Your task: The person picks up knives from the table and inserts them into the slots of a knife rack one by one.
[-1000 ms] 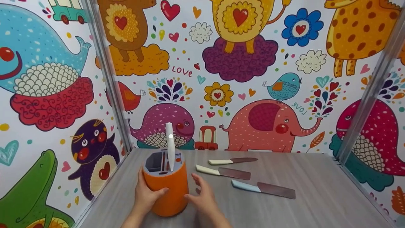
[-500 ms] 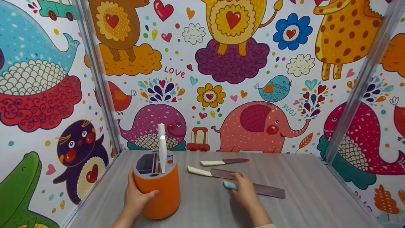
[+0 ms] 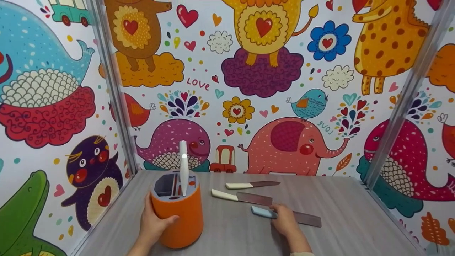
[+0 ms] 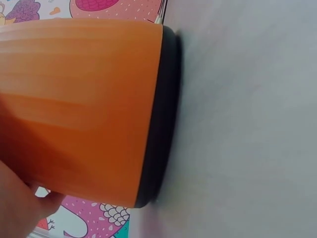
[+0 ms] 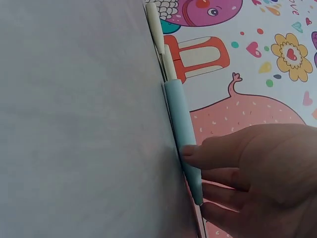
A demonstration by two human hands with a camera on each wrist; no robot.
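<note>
Light-blue-handled cleaver [image 3: 263, 212]: on the table [image 3: 227, 231], blade [image 3: 308, 219] to the right of the right hand [image 3: 285, 219].
Right hand: pinching the cleaver's handle [image 5: 179, 116]; picking it up seems the step in hand.
Left hand [image 3: 152, 221]: curled round the orange knife block [image 3: 185, 220].
Slotted top [image 3: 176, 182]: left of the right hand; the next move likely calls for turning the blade down over it.

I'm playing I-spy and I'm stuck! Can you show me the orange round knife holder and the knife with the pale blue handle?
Orange round knife holder [image 3: 186, 220]: head view, on its side wall.
Knife with the pale blue handle [image 5: 179, 116]: right wrist view, on its handle.
</note>
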